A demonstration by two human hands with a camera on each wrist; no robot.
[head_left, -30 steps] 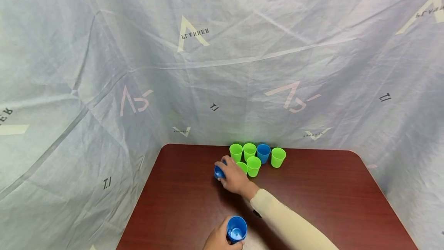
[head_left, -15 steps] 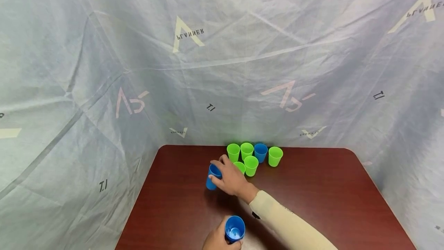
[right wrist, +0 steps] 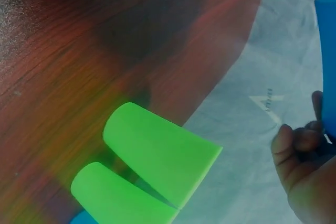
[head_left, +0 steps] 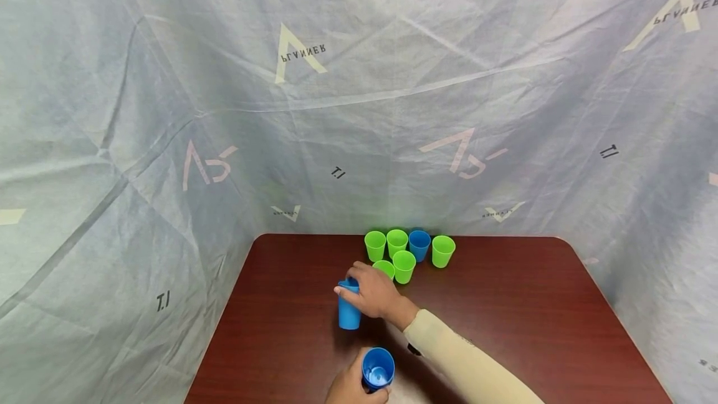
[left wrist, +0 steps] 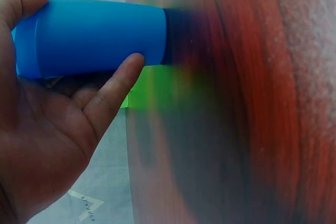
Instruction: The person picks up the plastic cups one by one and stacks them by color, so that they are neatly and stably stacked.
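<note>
We find, leftmost, a blue cup (head_left: 349,317) in the right hand (head_left: 376,290), thumb and fingers gripping its upper end; whether its base touches the table (head_left: 533,304) we cannot tell. Nearer and slightly right, the left hand (head_left: 349,386) grips a second cup (head_left: 378,366), also blue, by its side, mouth up, possibly nested. Farther right, five green cups (head_left: 404,268) stand at the far side, with a third blue one (head_left: 419,247) among them. We judge the cups light, fairly stiff, smooth and slightly slippery, best held around the wall below the rim.
</note>
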